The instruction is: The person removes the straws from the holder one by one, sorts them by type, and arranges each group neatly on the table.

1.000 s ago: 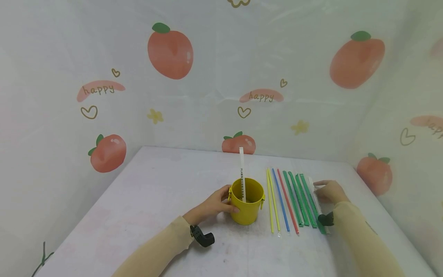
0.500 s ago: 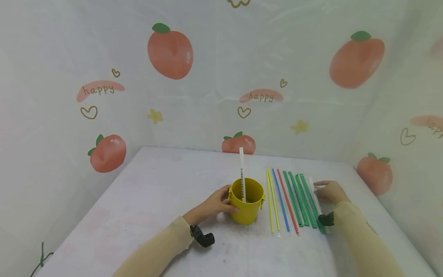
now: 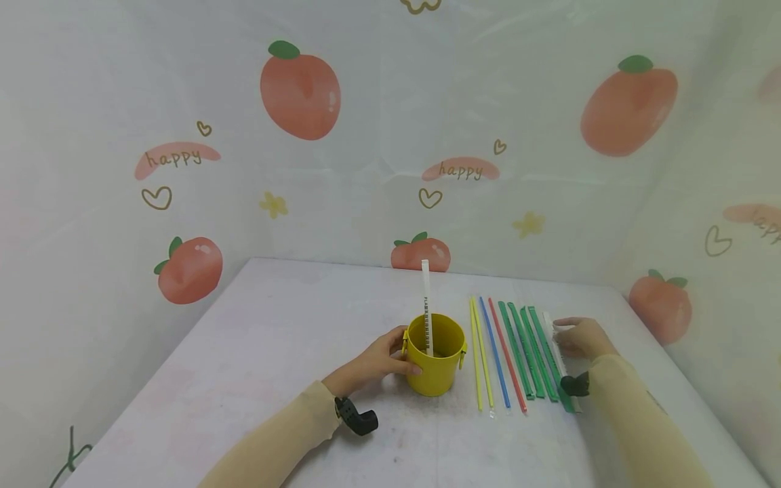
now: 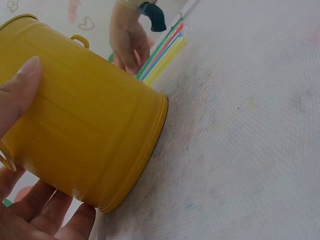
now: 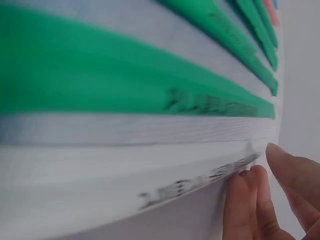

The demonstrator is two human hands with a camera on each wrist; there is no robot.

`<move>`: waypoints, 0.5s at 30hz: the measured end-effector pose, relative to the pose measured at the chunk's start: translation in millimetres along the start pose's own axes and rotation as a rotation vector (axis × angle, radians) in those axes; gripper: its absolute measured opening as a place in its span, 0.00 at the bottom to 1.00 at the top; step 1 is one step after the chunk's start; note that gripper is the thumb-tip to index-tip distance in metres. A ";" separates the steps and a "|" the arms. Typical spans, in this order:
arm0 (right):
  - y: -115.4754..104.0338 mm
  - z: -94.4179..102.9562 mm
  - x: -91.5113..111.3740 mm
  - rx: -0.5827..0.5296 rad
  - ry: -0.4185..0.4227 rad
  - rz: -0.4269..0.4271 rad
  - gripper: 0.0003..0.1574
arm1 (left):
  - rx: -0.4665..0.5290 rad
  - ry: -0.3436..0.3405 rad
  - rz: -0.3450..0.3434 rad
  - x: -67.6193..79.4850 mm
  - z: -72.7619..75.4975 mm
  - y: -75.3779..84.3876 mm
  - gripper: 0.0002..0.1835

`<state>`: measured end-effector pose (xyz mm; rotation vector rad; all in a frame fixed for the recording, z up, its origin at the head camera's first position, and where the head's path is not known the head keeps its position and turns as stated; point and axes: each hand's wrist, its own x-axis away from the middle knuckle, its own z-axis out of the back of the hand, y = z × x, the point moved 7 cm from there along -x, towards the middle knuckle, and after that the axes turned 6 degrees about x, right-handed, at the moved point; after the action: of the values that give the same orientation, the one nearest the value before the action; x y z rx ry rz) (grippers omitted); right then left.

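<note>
My left hand (image 3: 373, 362) grips the yellow bucket (image 3: 432, 376) by its left side in the head view. The left wrist view puts the thumb on one side of the bucket's wall and the other fingers on the far side. A white paper-wrapped drinking straw (image 3: 426, 298) stands upright in the bucket, its lower end out of sight. My right hand (image 3: 586, 337) rests at the right end of the straw row. In the right wrist view, fingertips (image 5: 259, 175) touch the edge of another white wrapped straw (image 5: 100, 185); no pinch shows.
Between bucket and right hand lie two yellow straws (image 3: 485, 366), a blue straw (image 3: 497, 359), a red straw (image 3: 508, 356) and several green wrapped straws (image 3: 532, 352), side by side on the white table (image 3: 293, 312). A fruit-print curtain (image 3: 342, 183) surrounds the table.
</note>
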<state>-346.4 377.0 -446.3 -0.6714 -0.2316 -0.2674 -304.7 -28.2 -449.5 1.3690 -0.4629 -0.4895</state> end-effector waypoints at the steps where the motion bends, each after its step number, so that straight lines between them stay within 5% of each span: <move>1: -3.9 1.3 1.7 0.048 0.002 0.030 0.31 | -0.001 0.000 -0.003 -0.1 0.1 -0.2 0.38; 6: -21.7 7.8 9.6 -0.043 0.004 0.116 0.33 | -0.010 0.006 -0.007 -0.7 1.2 -1.0 0.37; 10: -37.8 10.1 11.8 -0.256 -0.021 0.167 0.37 | -0.015 0.007 -0.008 -1.2 1.4 -1.5 0.37; 15: -72.4 11.5 17.6 -0.446 -0.041 0.334 0.42 | -0.021 0.007 -0.005 -0.2 1.0 -0.6 0.37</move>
<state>-354.2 327.0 -390.4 -1.1428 -0.0948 0.0196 -305.5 -29.0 -450.0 1.3515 -0.4473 -0.4924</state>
